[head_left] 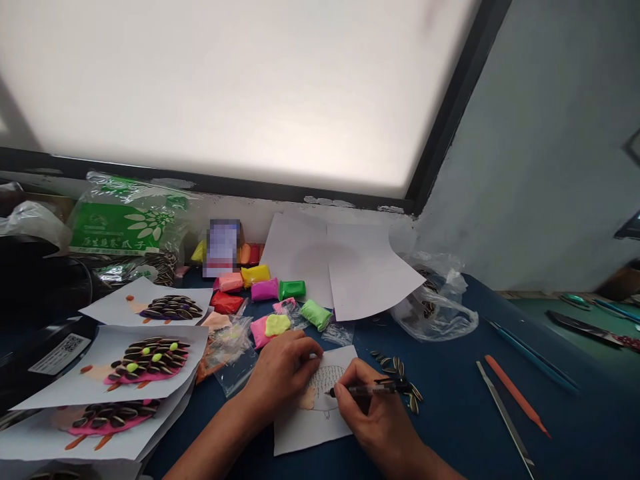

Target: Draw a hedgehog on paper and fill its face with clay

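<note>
A small white sheet of paper [295,437] lies on the dark blue table. It carries an outlined oval body [334,381] filled with short pen strokes, with a flattened piece of pale peach clay [307,399] on its left side. My right hand [377,420] is closed round a black pen [365,389], its tip on or just above the drawing. Curled fingers of my left hand [290,367] hold down the paper's upper left part; its fingertips are partly hidden. Several striped sunflower seeds [397,367] lie to the right of the paper.
Sheets bearing seed-covered clay hedgehogs [150,360] are stacked at left. Coloured clay packs [265,289], a propped phone [221,248] and blank paper [370,273] stand behind. A seed bag [125,227] is at back left. An orange tool [517,395] and blue tweezers [535,353] lie right.
</note>
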Motion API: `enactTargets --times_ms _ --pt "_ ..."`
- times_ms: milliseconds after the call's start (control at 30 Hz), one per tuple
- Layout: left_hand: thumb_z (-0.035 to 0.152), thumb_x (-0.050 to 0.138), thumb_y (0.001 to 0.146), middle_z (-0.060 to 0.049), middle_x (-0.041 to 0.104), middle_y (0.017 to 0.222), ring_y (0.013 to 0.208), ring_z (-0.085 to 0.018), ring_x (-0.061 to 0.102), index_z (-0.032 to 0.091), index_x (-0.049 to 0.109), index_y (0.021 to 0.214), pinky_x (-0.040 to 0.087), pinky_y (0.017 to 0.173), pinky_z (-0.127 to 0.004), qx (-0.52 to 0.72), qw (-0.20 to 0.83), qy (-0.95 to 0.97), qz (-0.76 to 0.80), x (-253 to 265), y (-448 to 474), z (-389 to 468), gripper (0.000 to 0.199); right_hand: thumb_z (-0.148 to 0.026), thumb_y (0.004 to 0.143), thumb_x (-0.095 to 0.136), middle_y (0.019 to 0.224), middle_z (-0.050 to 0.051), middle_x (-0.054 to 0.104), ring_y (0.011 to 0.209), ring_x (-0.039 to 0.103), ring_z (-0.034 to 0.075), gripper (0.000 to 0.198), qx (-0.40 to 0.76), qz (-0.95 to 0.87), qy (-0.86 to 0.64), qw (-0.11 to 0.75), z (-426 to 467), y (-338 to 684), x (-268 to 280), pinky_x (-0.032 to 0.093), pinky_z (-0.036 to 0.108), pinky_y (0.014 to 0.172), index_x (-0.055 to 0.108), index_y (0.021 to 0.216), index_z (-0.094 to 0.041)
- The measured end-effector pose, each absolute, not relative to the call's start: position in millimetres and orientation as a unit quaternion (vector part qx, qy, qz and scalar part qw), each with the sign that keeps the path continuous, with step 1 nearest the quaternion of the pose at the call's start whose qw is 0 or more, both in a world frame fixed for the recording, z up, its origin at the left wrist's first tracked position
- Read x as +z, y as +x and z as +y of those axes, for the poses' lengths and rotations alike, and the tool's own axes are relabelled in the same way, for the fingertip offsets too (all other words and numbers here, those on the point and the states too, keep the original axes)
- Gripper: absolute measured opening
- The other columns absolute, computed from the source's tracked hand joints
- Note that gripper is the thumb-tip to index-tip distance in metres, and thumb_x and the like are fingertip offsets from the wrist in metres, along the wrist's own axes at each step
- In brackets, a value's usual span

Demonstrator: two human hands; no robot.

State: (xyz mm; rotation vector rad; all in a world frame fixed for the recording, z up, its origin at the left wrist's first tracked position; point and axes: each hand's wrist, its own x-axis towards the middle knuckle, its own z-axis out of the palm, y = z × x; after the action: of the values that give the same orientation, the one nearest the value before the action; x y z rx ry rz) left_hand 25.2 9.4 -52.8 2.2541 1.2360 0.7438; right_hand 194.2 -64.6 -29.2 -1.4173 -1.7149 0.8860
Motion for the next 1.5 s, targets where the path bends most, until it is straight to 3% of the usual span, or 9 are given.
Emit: enactTargets --times_ms 533,1500 --pt "0.022 0.056 0.082 -0.001 0.062 0.077 0.074 -0.016 0.055 0.023 0.070 0.085 0.035 0.067 -0.027 0.276 0.238 0.816 0.448 -52.7 25.3 9.1 0.015 -0.031 0.087 0.047 0.065 -0.001 0.049 0.058 0.048 0.013 0.020 0.322 -0.682 -0.560 0.343 -64.0 194.5 -31.8 0.037 0.023 0.053 0.048 0.072 -0.019" --pt "0.020 0.056 0.081 -0.001 0.062 0.077 0.073 -0.016 0.056 0.022 0.070 0.084 0.036 0.065 -0.027 0.270 0.233 0.820 0.449 -49.4 25.6 8.6 0.014 -0.033 0.088 0.047 0.064 -0.003 0.045 0.057 0.046 0.012 0.021 0.331 -0.674 -0.561 0.350 -62.8 198.0 -32.9 0.036 0.023 0.052 0.047 0.071 -0.020"
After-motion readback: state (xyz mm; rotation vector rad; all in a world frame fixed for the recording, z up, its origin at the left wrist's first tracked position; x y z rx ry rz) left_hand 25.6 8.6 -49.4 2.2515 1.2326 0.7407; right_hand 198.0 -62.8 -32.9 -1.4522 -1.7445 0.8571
